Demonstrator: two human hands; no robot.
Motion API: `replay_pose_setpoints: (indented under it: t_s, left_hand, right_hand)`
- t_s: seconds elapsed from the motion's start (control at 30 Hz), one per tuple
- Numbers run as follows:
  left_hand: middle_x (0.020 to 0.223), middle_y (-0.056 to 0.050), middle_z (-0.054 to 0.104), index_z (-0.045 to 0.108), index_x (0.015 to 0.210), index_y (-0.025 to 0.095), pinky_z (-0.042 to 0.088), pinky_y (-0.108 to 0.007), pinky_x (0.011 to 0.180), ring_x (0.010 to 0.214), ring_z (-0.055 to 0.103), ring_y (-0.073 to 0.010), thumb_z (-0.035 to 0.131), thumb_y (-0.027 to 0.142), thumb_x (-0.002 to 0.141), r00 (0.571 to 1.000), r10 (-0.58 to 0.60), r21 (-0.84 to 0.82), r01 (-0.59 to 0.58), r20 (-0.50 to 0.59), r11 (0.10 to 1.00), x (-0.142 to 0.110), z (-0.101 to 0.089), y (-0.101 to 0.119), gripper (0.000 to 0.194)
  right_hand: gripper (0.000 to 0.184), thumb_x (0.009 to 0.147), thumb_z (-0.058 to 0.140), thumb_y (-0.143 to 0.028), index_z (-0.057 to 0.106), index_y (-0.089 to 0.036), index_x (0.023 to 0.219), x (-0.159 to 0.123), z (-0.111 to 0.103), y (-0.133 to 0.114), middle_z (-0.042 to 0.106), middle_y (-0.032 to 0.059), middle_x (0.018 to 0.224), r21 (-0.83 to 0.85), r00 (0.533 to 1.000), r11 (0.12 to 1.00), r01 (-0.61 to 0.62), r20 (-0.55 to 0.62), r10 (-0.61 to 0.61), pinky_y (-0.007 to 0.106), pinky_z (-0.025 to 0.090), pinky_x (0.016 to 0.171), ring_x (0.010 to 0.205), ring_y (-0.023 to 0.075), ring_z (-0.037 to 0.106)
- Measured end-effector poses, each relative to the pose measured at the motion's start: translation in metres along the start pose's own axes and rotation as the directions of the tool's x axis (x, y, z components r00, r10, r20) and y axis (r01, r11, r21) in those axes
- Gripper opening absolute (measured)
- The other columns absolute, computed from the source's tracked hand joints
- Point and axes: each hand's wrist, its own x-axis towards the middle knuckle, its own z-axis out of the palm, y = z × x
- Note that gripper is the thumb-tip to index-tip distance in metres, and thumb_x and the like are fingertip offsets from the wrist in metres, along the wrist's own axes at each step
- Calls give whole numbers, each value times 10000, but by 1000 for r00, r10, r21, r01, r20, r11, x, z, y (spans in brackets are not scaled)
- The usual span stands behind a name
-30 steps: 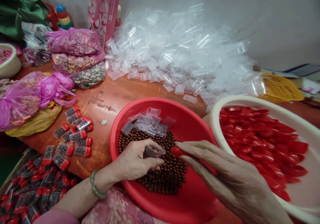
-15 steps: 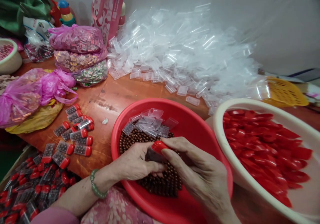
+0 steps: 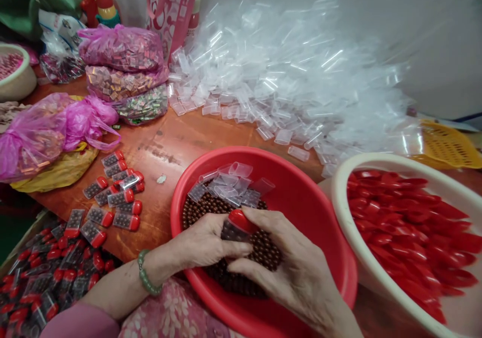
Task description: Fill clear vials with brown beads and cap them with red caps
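Note:
My left hand (image 3: 211, 242) is closed on a small clear plastic container (image 3: 234, 231) full of dark brown beads, with a red cap (image 3: 241, 220) on its upper end. My right hand (image 3: 293, 267) curves around the right side, its fingertips at the cap's edge and its thumb spread away, lower down. Both hands are over a red basin (image 3: 301, 187) that holds loose brown beads (image 3: 203, 207). Several empty clear sleeves (image 3: 229, 185) lie on the beads. The fingertips behind the container are partly hidden.
A cream basin (image 3: 341, 197) of red caps (image 3: 410, 227) stands at right. Clear sleeves (image 3: 286, 87) are heaped behind. Capped containers (image 3: 120, 197) lie on the table at left, with more in a box (image 3: 48, 277) below. Pink bags (image 3: 124, 51) and a yellow basket (image 3: 448, 142) are farther back.
My right thumb has come off the red cap and moved down, apart from the fingers. The container now shows more of its bead-filled side. The view has shifted slightly.

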Motion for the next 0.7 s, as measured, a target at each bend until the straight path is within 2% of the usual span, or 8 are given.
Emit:
replay_pose_setpoints:
  t_s: [0.07,0.17,0.27,0.43,0.7]
  left_hand:
    - [631,40,538,567,699,125,372,-208,573,574,466,-72,797,471,608,999,-48,-61,47,-13,997,2,-1,-1,425]
    - [670,26,592,603,712,115,414,-238,674,635,520,-96,860,446,495,993,-106,-169,97,-46,981,4,2,-1,472]
    - [649,35,601,620,666,109,401,-226,691,631,513,-83,896,367,421,989,-137,-241,121,-50,963,5,5,2,450]
    - [579,55,575,618,591,104,380,-213,658,581,471,-60,910,339,367,982,-188,-302,173,-19,937,3,8,6,437]
    - [577,59,583,626,591,107,403,-202,645,568,495,-55,922,341,319,975,-221,-345,205,-8,916,2,9,2,466]
  right_hand:
    - [683,785,611,-616,475,-119,1233,-1,5,2,638,166,987,-134,998,989,62,31,-58,384,538,704,874,273,628]
    - [585,875,516,-479,416,-63,1274,-2,12,4,619,195,989,-296,993,948,119,16,-120,410,521,691,861,286,608]
    - [537,850,500,-370,411,-59,1279,0,15,5,617,177,950,-389,983,906,167,-6,-183,403,506,684,831,281,596]
    - [547,816,544,-370,443,-48,1246,3,13,7,618,155,868,-425,961,872,243,-17,-276,372,489,664,754,257,584]
    - [548,799,596,-335,468,-29,1235,-1,16,10,615,150,828,-401,942,873,278,-64,-329,357,475,651,724,246,571]
